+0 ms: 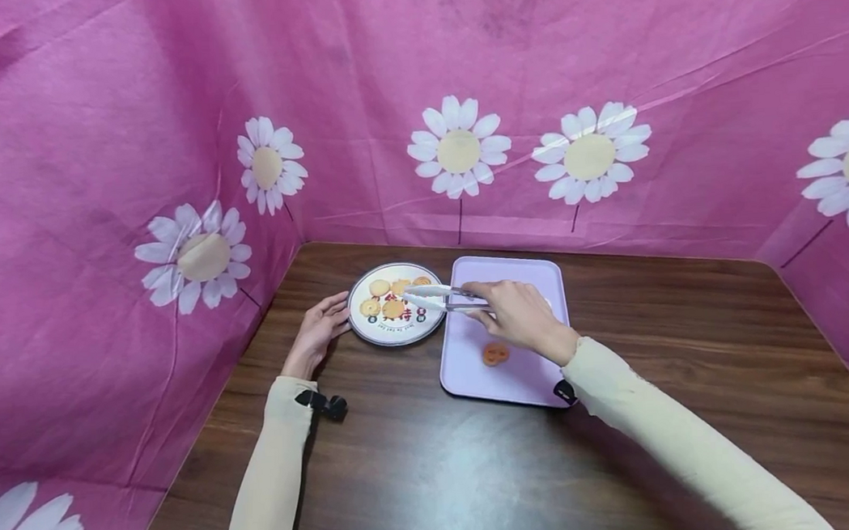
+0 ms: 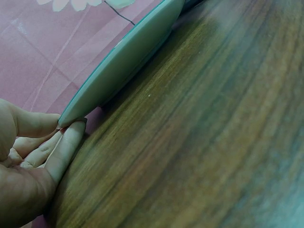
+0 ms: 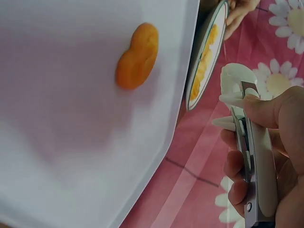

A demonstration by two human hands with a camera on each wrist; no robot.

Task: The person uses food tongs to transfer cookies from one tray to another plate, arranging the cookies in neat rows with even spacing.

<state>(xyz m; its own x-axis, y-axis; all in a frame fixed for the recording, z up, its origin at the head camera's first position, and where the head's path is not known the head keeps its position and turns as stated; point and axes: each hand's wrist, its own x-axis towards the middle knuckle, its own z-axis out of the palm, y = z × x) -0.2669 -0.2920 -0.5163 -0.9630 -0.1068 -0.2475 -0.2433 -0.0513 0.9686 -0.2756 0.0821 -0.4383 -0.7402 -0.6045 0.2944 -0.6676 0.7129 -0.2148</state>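
Note:
My left hand pinches the left rim of a round white plate; in the left wrist view the thumb is on one side of the rim and a finger beneath it. Several cookies lie on the plate, over printed red characters. My right hand grips metal tongs with pale tips, which reach over the plate's right half and overlap the cookies there. Below that hand, a darker orange-brown cookie lies on a lilac tray; the right wrist view shows its two-lobed outline.
The plate and tray stand side by side on a dark wooden table. A pink cloth with large white daisies hangs behind the table and along its left side. Black straps sit at the wrists, over cream sleeves.

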